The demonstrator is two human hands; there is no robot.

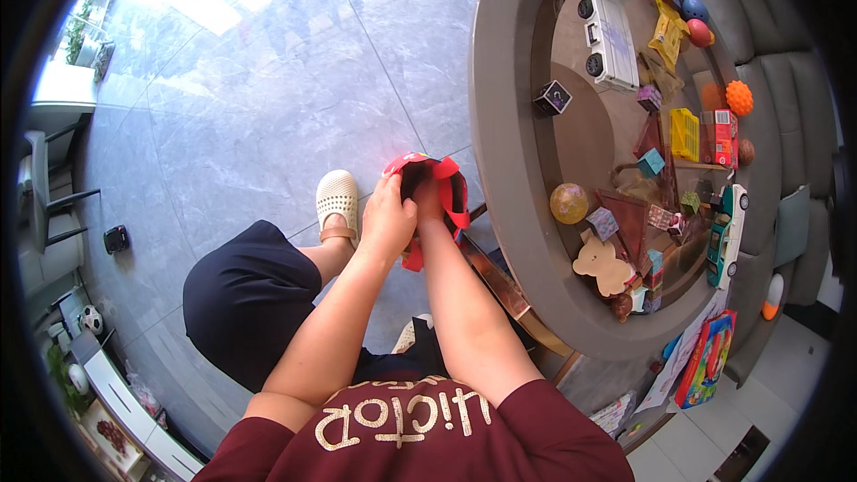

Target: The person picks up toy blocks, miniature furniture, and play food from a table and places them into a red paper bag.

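Low in front of me, just left of the table edge, is a small red fabric item (454, 195), apparently a bag, with red straps and a dark inside. My left hand (389, 217) grips its near left rim, thumb and fingers bent over the edge. The wrist of my right hand (429, 202) passes into the dark opening. Its fingers are hidden inside, so what they hold does not show. A beige perforated clog (337, 204) is on my foot to the left of the bag.
An oval table (499, 167) with a glass middle stands at right, bearing a white toy truck (610, 27), toy cars, balls, small cubes and a bear-shaped piece (601, 264). An open drawer (499, 278) juts beneath it. A small black object (116, 239) lies on the tiled floor (268, 94).
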